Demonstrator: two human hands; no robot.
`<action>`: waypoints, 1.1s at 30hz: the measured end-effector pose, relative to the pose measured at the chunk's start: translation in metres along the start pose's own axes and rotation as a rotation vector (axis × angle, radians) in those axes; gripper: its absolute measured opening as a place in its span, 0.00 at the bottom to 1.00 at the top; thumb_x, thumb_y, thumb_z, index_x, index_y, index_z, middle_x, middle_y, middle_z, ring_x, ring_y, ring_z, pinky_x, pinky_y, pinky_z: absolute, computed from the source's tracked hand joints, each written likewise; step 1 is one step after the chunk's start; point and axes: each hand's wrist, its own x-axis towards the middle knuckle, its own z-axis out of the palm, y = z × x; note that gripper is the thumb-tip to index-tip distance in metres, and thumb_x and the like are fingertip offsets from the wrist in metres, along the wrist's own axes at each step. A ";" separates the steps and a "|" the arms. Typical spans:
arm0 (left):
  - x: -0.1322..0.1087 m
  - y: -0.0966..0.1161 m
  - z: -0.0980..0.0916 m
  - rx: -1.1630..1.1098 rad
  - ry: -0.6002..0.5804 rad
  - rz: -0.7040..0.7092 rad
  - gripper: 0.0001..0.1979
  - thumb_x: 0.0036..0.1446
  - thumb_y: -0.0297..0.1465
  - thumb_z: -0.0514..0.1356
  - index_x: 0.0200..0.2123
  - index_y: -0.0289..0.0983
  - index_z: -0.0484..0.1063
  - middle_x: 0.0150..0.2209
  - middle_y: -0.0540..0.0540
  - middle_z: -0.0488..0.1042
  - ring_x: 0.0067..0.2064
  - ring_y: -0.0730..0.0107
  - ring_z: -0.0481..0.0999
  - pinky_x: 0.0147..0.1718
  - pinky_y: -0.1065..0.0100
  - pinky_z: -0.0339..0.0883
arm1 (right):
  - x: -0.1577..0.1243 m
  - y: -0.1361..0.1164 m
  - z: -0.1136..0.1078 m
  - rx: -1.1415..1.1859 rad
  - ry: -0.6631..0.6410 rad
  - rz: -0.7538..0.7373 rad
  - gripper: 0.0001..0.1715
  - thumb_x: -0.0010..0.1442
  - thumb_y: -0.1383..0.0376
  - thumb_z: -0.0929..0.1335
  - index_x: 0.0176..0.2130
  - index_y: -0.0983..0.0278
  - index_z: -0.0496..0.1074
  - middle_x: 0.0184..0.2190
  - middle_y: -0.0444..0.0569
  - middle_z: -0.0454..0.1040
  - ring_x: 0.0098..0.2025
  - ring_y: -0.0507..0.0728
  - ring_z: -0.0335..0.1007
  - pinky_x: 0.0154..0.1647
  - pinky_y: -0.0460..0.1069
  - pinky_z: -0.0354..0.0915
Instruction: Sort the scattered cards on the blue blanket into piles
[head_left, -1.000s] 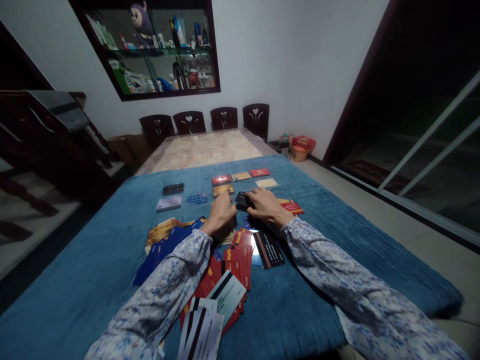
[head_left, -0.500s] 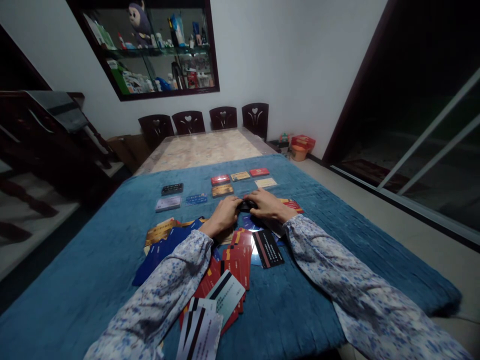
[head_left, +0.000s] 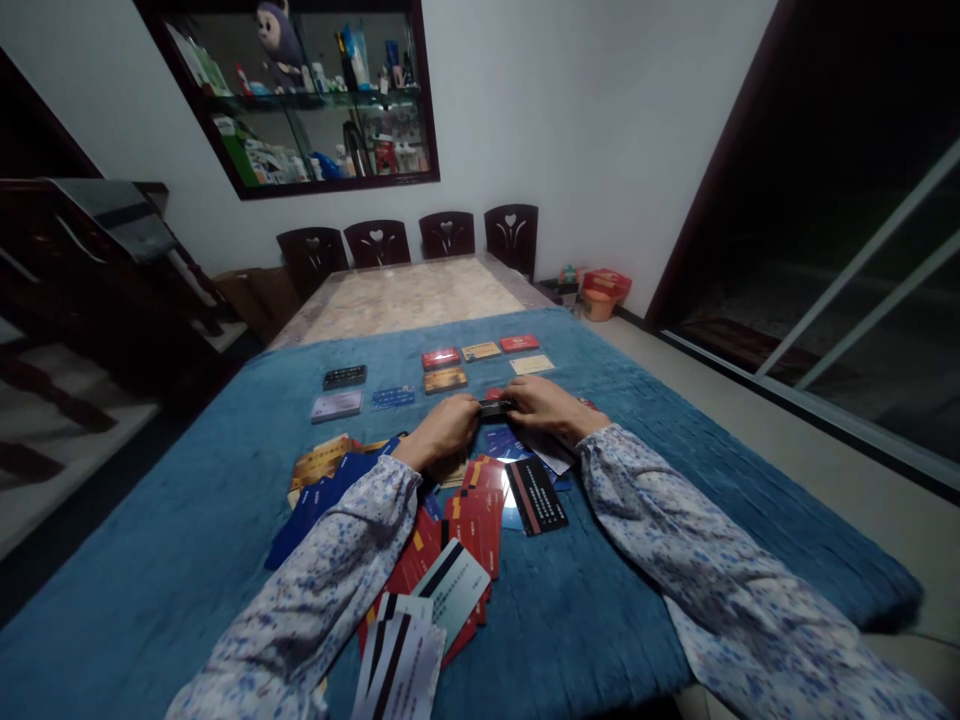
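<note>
Between my two hands, just above the spread of cards, is a small stack of black cards. My left hand grips its left end and my right hand its right end, fingers closed on both sides. Below them lie fanned red cards, a loose black card with a brown stripe, blue cards, gold cards and pale striped cards. Some cards are partly hidden under my wrists and sleeves.
Farther back stand sorted piles: a black pile, a lilac pile, a blue card, a gold pile and red piles. A blue cloth covers the near table. Dark chairs line the far end.
The black stack has tilted so that a longer, flatter edge shows between my fingers. My hands have spread slightly apart, the right wrist shifting right. The other cards stay in place.
</note>
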 end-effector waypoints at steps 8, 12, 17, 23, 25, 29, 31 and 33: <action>0.005 -0.010 -0.008 -0.080 0.021 -0.079 0.10 0.56 0.24 0.60 0.35 0.37 0.83 0.38 0.38 0.83 0.45 0.57 0.81 0.50 0.64 0.71 | -0.004 0.010 0.007 0.036 0.147 0.022 0.15 0.65 0.70 0.67 0.46 0.62 0.82 0.41 0.53 0.81 0.42 0.56 0.73 0.43 0.48 0.61; 0.008 -0.015 -0.008 -0.032 0.044 0.003 0.14 0.54 0.20 0.57 0.36 0.35 0.83 0.39 0.37 0.83 0.44 0.57 0.81 0.49 0.63 0.71 | -0.006 0.004 0.006 0.000 0.162 0.073 0.14 0.68 0.67 0.65 0.44 0.64 0.82 0.39 0.54 0.81 0.41 0.57 0.74 0.42 0.48 0.61; 0.008 -0.015 -0.007 -0.056 0.114 0.010 0.17 0.52 0.17 0.57 0.39 0.35 0.83 0.41 0.39 0.83 0.46 0.58 0.81 0.50 0.63 0.71 | -0.005 0.000 0.008 0.002 0.188 0.149 0.18 0.68 0.67 0.64 0.50 0.63 0.80 0.44 0.56 0.81 0.45 0.58 0.76 0.45 0.48 0.63; 0.007 -0.015 -0.003 -0.065 0.172 0.009 0.22 0.53 0.17 0.54 0.46 0.35 0.81 0.44 0.41 0.83 0.48 0.60 0.80 0.53 0.63 0.71 | -0.004 -0.002 0.016 -0.003 0.235 0.210 0.22 0.67 0.69 0.63 0.58 0.62 0.74 0.46 0.55 0.81 0.46 0.59 0.76 0.45 0.48 0.64; 0.006 -0.015 -0.002 -0.065 0.203 -0.015 0.23 0.54 0.17 0.54 0.50 0.35 0.79 0.45 0.41 0.82 0.48 0.60 0.80 0.52 0.64 0.71 | -0.005 -0.003 0.018 -0.019 0.249 0.213 0.23 0.66 0.70 0.63 0.59 0.62 0.72 0.46 0.54 0.81 0.46 0.59 0.76 0.45 0.48 0.63; 0.004 -0.012 0.001 -0.026 0.217 -0.073 0.21 0.57 0.19 0.54 0.52 0.34 0.75 0.38 0.43 0.80 0.40 0.62 0.79 0.45 0.65 0.70 | -0.006 -0.006 0.019 -0.043 0.249 0.212 0.21 0.67 0.69 0.63 0.58 0.62 0.71 0.46 0.55 0.80 0.47 0.60 0.76 0.44 0.48 0.63; 0.003 -0.012 0.002 -0.012 0.208 -0.079 0.19 0.58 0.19 0.54 0.51 0.34 0.74 0.36 0.43 0.80 0.38 0.62 0.78 0.43 0.66 0.69 | -0.007 -0.008 0.019 -0.057 0.241 0.222 0.21 0.67 0.68 0.63 0.58 0.62 0.71 0.47 0.55 0.80 0.47 0.61 0.76 0.44 0.48 0.62; 0.003 -0.012 0.004 -0.001 0.206 -0.078 0.19 0.58 0.19 0.53 0.51 0.35 0.73 0.37 0.42 0.79 0.38 0.61 0.78 0.42 0.66 0.68 | -0.008 -0.010 0.019 -0.079 0.222 0.236 0.22 0.68 0.68 0.63 0.59 0.61 0.70 0.47 0.56 0.80 0.48 0.61 0.76 0.44 0.49 0.62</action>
